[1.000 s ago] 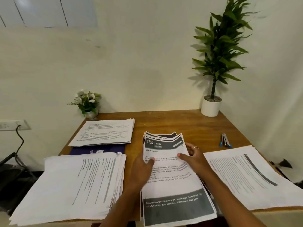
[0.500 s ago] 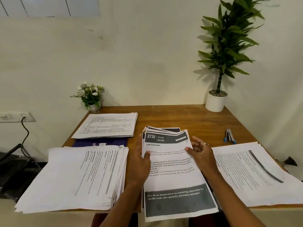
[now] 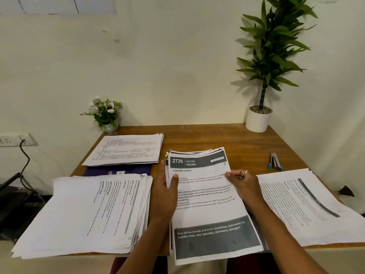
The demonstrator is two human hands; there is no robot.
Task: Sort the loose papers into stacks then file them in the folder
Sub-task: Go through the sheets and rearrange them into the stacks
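While the left hand (image 3: 165,191) and right hand (image 3: 244,181) each have a grip clasped on a side edge of the middle paper stack (image 3: 207,212), which overhangs the near edge of the desk (image 3: 227,139), its unevenly fanned sheets could slide loose and fall.

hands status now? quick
Left hand: holding the middle paper stack by its left edge.
Right hand: pinching that stack's right edge.
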